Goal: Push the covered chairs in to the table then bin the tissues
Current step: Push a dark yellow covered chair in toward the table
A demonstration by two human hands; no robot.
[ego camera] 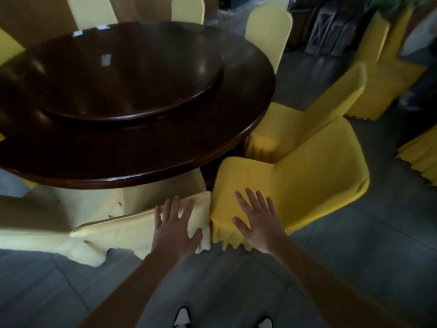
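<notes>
- Head view looks down on my two bare forearms reaching toward a round table (179, 162) of dark, glossy wood with a rounded rim.
- On it sits a raised round turntable (132, 74) of the same polished dark wood.
- Small white tissues lie on the wood: one (106, 59) on the turntable, two more at the far rim (77, 33) (102, 27); they are blurred, so their shape is unclear.
- My left hand (176, 227) has its fingers spread and straight, and lies flat on the top edge of a pale yellow covered chair (113, 230), whose soft cloth hangs in loose folds. That chair's seat is tucked under the table edge.
- My right hand (256, 222) is also spread wide, palm down, over the seat corner of a bright yellow covered chair (307, 181); I cannot tell whether it presses the cloth or hovers just above it.
- That bright chair has a smooth stretched cover with a pleated skirt, and stands angled, its seat just beside the table rim and touching the pale chair's side.
- A second bright yellow chair (295, 124) stands close behind it, seat near the table.
- More pale covered chairs (267, 36) ring the far side.
- Grey tiled floor (354, 256) lies below; my shoes (182, 316) show at the bottom edge.
</notes>
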